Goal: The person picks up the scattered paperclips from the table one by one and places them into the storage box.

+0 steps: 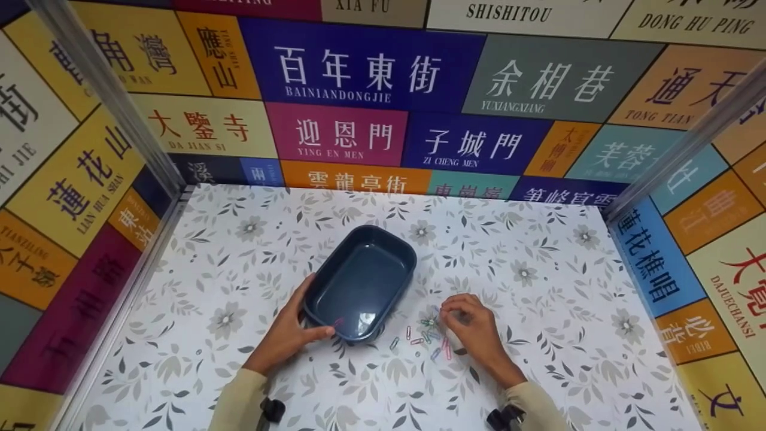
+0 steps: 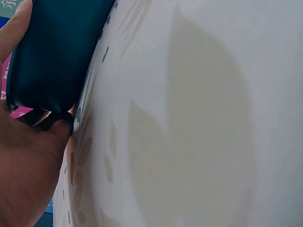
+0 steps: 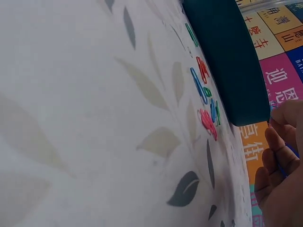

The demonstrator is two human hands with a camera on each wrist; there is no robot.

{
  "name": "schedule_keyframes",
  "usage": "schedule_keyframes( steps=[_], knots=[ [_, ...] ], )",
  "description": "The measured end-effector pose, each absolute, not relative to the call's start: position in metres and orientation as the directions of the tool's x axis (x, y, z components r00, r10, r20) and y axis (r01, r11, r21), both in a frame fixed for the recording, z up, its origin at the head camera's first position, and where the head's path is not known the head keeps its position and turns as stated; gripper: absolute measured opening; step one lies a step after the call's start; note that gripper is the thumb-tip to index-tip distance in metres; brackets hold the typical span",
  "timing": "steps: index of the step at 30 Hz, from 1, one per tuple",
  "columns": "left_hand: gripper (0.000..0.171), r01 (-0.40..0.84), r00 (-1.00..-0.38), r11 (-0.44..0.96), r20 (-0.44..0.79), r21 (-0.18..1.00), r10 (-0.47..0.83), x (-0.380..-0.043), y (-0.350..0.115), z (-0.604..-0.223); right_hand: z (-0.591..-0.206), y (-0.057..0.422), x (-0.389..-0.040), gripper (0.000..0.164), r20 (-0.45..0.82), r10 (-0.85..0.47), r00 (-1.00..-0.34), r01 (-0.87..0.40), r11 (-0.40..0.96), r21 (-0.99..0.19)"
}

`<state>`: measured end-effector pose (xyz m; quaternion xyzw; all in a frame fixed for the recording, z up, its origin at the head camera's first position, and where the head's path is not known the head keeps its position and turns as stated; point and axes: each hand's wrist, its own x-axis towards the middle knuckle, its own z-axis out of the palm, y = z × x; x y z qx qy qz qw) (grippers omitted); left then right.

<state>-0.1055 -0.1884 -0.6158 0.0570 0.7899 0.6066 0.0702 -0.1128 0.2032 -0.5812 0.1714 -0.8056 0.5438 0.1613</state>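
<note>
A dark blue rectangular dish (image 1: 366, 281) stands on the table, its long side slanting away to the right. My left hand (image 1: 291, 335) grips its near left corner, thumb over the rim and fingers along the outer wall. In the left wrist view the fingers reach partly beneath the dish (image 2: 57, 52), where they are hidden. One reddish paper clip (image 1: 339, 322) lies inside at the near end. To the right of the dish, my right hand (image 1: 476, 323) pinches a bluish paper clip (image 3: 273, 107) between thumb and forefinger, above several loose coloured paper clips (image 3: 206, 124).
The loose clips, red, pink, green and blue, lie scattered between the dish and my right hand. White cloth with grey leaves and flowers covers the table (image 1: 239, 269). Upright panels with coloured street-name signs (image 1: 359, 66) enclose the back and both sides.
</note>
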Motion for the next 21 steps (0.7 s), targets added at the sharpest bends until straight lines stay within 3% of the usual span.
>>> schedule_keyframes(
  steps=[21],
  knots=[
    [0.126, -0.007, -0.984, 0.276, -0.056, 0.961, 0.168, -0.105, -0.188, -0.615, -0.563, 0.183, -0.125, 0.013, 0.377, -0.186, -0.907, -0.42, 0.38, -0.824]
  ],
)
